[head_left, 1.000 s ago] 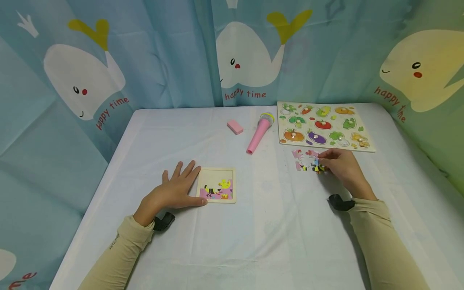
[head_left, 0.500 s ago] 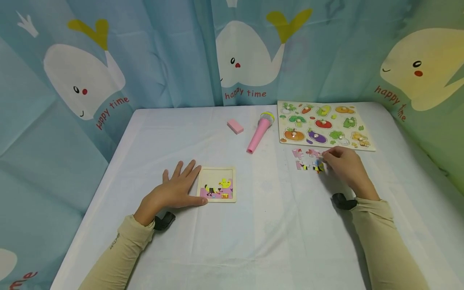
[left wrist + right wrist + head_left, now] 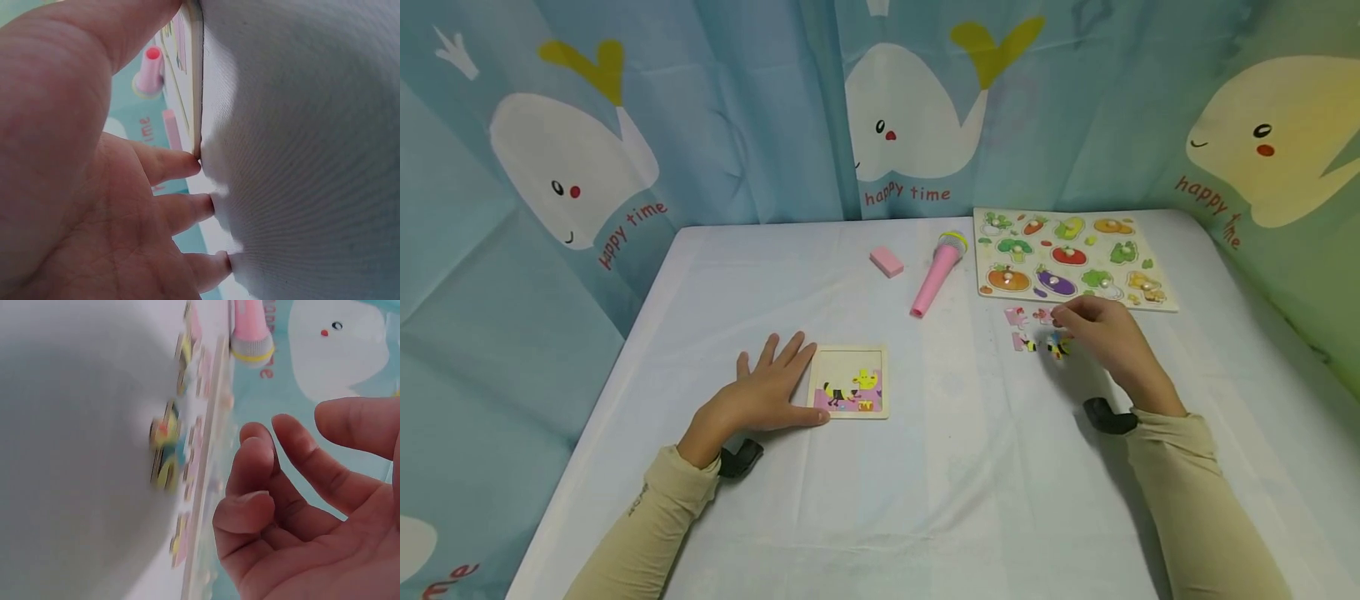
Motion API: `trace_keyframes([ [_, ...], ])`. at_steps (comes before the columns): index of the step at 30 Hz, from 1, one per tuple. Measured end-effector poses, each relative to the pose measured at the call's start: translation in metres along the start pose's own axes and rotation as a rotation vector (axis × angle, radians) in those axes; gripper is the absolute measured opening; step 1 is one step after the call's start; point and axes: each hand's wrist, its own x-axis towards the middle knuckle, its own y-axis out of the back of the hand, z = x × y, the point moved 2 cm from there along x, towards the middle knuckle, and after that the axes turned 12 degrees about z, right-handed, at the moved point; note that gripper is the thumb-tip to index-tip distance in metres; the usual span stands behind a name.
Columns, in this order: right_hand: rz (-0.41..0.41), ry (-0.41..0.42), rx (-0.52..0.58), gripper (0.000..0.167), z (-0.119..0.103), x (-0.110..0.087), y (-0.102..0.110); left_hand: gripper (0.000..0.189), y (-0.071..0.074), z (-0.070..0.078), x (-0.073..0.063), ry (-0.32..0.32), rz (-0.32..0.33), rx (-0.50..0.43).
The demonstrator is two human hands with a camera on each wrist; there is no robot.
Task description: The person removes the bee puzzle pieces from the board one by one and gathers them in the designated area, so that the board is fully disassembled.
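Observation:
My left hand [image 3: 756, 403] lies with fingers spread at the left side of a small square wooden puzzle tray [image 3: 835, 365]. Its thumb touches the lower left corner, and the index fingertip is at the upper left corner. Several pink and yellow pieces fill the tray's lower part. At the right, my right hand [image 3: 1101, 333] hovers above loose jigsaw pieces [image 3: 1017, 317], near a black-and-yellow bee piece [image 3: 1057, 344]. In the right wrist view, its fingers [image 3: 247, 512] bend loosely and the thumb stands apart, with nothing held; the pieces look blurred.
Behind the loose pieces lies a vegetable peg puzzle board [image 3: 985, 287]. A pink toy microphone [image 3: 936, 279] and a pink block [image 3: 887, 262] lie further left on the white-covered table [image 3: 925, 500]. A whale-print curtain [image 3: 775, 108] closes off the back.
My right hand has lifted away from the bee piece, shifted right, then moved back slightly left over the pieces. The left hand and tray stay in place.

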Motion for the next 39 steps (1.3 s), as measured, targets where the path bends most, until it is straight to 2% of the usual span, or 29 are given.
trace_keyframes([
  [8,-0.044,0.086,0.033,0.046,-0.014,-0.006,-0.016,0.109,0.0,-0.001,0.0,-0.003,0.0,0.006],
  [19,-0.136,0.311,0.004,0.029,-0.049,-0.017,-0.051,0.11,-0.002,-0.001,0.001,-0.003,-0.005,0.017],
  [26,-0.216,0.396,0.005,0.022,-0.072,-0.022,-0.073,0.11,-0.002,-0.002,0.001,0.002,-0.005,0.016],
  [33,-0.252,0.472,0.04,0.012,-0.088,-0.026,-0.094,0.11,-0.001,-0.003,0.0,-0.002,-0.002,0.007],
  [39,-0.293,0.521,0.066,0.011,-0.098,-0.028,-0.111,0.109,0.0,-0.002,0.0,-0.007,-0.002,0.002],
])
